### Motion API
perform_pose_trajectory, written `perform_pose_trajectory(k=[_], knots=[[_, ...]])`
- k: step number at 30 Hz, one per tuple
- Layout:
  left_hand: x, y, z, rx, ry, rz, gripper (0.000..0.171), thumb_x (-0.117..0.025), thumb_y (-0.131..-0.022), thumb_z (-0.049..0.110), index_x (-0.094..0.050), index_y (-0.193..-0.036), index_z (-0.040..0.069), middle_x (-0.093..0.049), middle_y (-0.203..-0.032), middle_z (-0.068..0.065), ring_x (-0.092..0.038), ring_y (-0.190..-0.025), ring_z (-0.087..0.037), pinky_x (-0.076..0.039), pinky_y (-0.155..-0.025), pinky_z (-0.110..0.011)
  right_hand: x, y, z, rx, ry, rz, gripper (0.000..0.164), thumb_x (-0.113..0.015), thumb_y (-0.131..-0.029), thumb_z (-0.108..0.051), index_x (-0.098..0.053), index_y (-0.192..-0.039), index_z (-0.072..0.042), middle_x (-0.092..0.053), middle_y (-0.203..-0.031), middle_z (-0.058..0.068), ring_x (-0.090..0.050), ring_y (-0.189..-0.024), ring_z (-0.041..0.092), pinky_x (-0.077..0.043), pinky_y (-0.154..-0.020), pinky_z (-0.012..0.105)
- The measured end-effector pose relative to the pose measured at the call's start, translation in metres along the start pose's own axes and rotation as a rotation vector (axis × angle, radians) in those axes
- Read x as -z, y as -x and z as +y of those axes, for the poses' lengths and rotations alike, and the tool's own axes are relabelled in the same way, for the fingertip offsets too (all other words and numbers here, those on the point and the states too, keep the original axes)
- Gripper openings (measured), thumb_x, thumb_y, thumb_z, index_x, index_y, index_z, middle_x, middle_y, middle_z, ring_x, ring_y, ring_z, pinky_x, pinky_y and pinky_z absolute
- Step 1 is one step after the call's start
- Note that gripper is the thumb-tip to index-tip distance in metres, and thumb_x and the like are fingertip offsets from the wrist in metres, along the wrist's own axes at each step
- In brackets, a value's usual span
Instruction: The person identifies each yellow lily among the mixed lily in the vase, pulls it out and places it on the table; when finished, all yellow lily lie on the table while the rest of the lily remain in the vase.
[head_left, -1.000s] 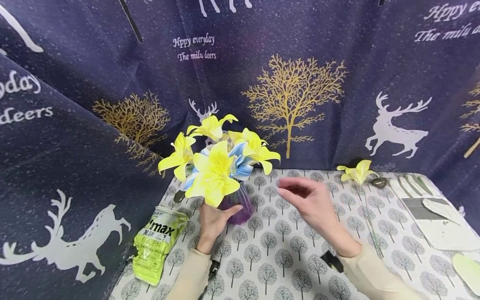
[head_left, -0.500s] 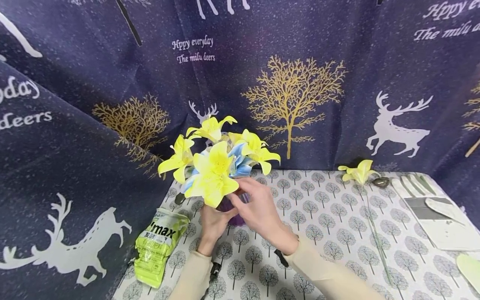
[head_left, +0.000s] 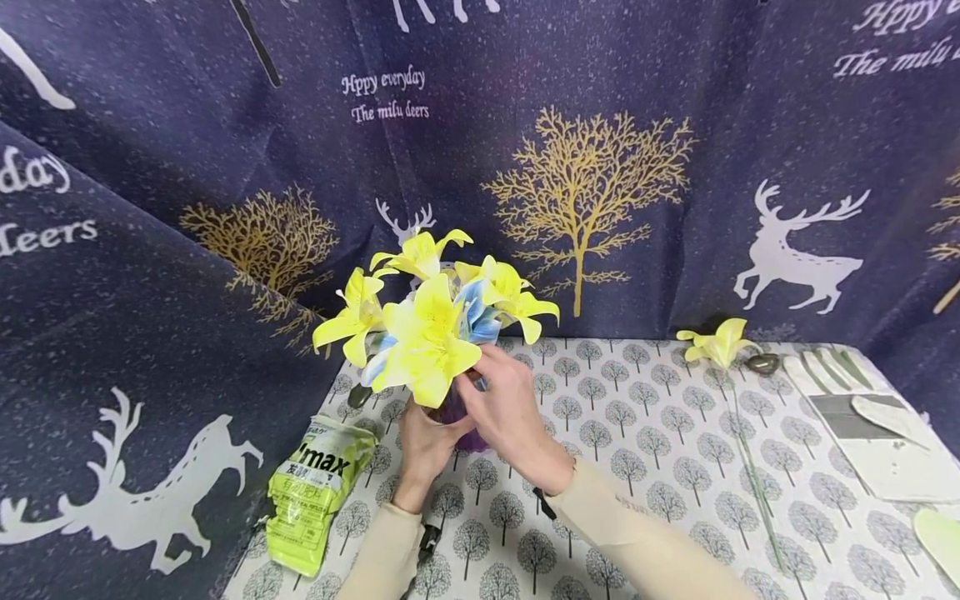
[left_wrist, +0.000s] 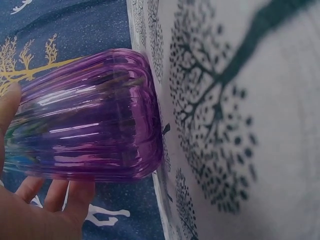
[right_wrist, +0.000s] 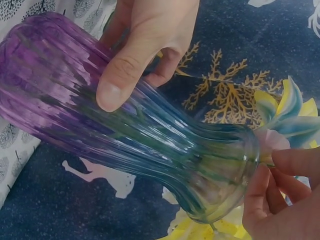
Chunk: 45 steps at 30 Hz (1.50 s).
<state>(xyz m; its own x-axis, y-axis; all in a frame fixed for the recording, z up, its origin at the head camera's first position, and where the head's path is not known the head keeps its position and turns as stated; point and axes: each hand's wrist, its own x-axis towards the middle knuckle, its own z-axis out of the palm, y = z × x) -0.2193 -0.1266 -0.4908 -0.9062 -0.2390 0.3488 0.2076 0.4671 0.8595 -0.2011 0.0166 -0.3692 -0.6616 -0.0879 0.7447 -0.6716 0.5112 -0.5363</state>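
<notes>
A ribbed glass vase (right_wrist: 100, 110), purple at its base and fading through blue to a clear flared mouth, stands on the table with green stems inside. My left hand (head_left: 423, 450) holds its side, thumb across the front and fingers (left_wrist: 80, 197) around the other side. Several yellow lilies (head_left: 431, 337) and blue-and-white flowers (head_left: 476, 312) spread above the mouth. My right hand (head_left: 513, 408) is right at the rim under the front lily. In the right wrist view, its thumb and fingers pinch a thin green stem (right_wrist: 270, 164) just outside the mouth.
A green-and-white "max" bag (head_left: 318, 492) lies left of the vase, with a dark stone (head_left: 359, 396) behind it. At right are a loose yellow lily (head_left: 718, 343), another dark stone (head_left: 762, 364), white-and-grey gloves (head_left: 862, 425) and a pale green item (head_left: 941, 542). A printed curtain (head_left: 615, 67) hangs behind.
My right hand has moved left from over the table to the vase's mouth, then slightly upward, and now pinches a stem. My left hand has stayed on the vase.
</notes>
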Motion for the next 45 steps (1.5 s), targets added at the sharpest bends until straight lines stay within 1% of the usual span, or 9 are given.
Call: perform_pose_trajectory(k=[7,12,18,23,29,36,38,41,45], knots=[[0.000,-0.001,0.002,0.001,0.002,0.006,0.089,-0.098,-0.058,0.030,-0.056,-0.135,0.013,-0.070,-0.127,-0.015,-0.063,-0.122,-0.035,-0.047,-0.110,-0.052,-0.001,-0.004,0.000,0.018,0.017,0.023,0.012,-0.074,-0.084,-0.003,-0.080,-0.093,-0.008,-0.077,-0.087,0.004,-0.071,-0.072,0.014,-0.060,-0.065,0.024],[-0.001,-0.001,0.002,0.014,-0.021,0.010,0.090,-0.098,-0.058,0.031,-0.056,-0.136,0.014,-0.070,-0.128,-0.013,-0.062,-0.124,-0.035,-0.047,-0.110,-0.052,-0.001,-0.003,0.000,0.018,0.011,0.032,0.008,-0.074,-0.086,-0.005,-0.079,-0.091,-0.008,-0.077,-0.086,0.004,-0.071,-0.071,0.014,-0.059,-0.065,0.023],[-0.001,0.000,0.000,0.064,-0.076,0.004,0.087,-0.097,-0.058,0.039,-0.057,-0.134,0.021,-0.071,-0.127,-0.008,-0.062,-0.123,-0.035,-0.048,-0.107,-0.054,0.001,0.001,0.000,0.017,-0.041,0.037,0.014,-0.071,-0.090,-0.008,-0.079,-0.102,-0.008,-0.078,-0.094,0.006,-0.075,-0.086,0.017,-0.063,-0.079,0.026],[-0.001,0.000,0.000,0.046,-0.034,-0.001,0.084,-0.098,-0.057,0.036,-0.060,-0.130,0.021,-0.072,-0.122,-0.007,-0.063,-0.121,-0.032,-0.048,-0.108,-0.051,0.003,0.005,-0.001,0.034,-0.112,0.081,0.018,-0.070,-0.091,-0.008,-0.077,-0.108,-0.007,-0.078,-0.104,0.010,-0.076,-0.098,0.021,-0.062,-0.090,0.028],[-0.001,-0.001,-0.001,-0.005,0.094,-0.003,0.085,-0.100,-0.056,0.027,-0.058,-0.130,0.019,-0.068,-0.123,-0.002,-0.062,-0.121,-0.024,-0.049,-0.110,-0.044,0.006,0.008,-0.002,0.080,-0.131,0.167,0.016,-0.072,-0.090,-0.009,-0.076,-0.106,-0.007,-0.079,-0.101,0.011,-0.076,-0.092,0.023,-0.063,-0.080,0.030],[-0.001,0.001,-0.003,-0.001,0.037,-0.002,0.066,-0.098,-0.059,0.023,-0.070,-0.118,0.016,-0.077,-0.110,-0.003,-0.070,-0.106,-0.023,-0.056,-0.097,-0.041,0.012,0.012,-0.006,0.105,-0.192,0.245,0.013,-0.075,-0.087,-0.010,-0.075,-0.099,-0.005,-0.078,-0.089,0.011,-0.074,-0.080,0.022,-0.061,-0.072,0.026],[-0.001,0.002,-0.003,0.009,0.013,-0.007,0.059,-0.097,-0.061,0.023,-0.071,-0.114,0.016,-0.078,-0.105,-0.003,-0.071,-0.099,-0.023,-0.057,-0.090,-0.039,0.015,0.012,-0.008,0.101,-0.241,0.269,0.014,-0.076,-0.085,-0.007,-0.074,-0.098,-0.003,-0.077,-0.088,0.013,-0.074,-0.080,0.021,-0.061,-0.074,0.025],[0.000,0.002,-0.003,0.004,0.005,-0.017,0.055,-0.095,-0.065,0.022,-0.070,-0.113,0.018,-0.077,-0.102,-0.002,-0.070,-0.095,-0.022,-0.055,-0.087,-0.037,0.019,0.013,-0.012,0.068,-0.403,0.292,0.018,-0.075,-0.084,0.002,-0.072,-0.102,0.002,-0.076,-0.092,0.018,-0.074,-0.087,0.017,-0.063,-0.080,0.028],[0.000,0.002,-0.002,-0.011,0.020,-0.010,0.053,-0.094,-0.067,0.022,-0.068,-0.113,0.017,-0.075,-0.101,-0.003,-0.072,-0.096,-0.021,-0.059,-0.089,-0.037,0.023,0.013,-0.014,0.033,-0.659,0.335,0.020,-0.072,-0.083,0.010,-0.070,-0.102,0.004,-0.078,-0.097,0.008,-0.074,-0.090,0.010,-0.064,-0.080,0.030]])
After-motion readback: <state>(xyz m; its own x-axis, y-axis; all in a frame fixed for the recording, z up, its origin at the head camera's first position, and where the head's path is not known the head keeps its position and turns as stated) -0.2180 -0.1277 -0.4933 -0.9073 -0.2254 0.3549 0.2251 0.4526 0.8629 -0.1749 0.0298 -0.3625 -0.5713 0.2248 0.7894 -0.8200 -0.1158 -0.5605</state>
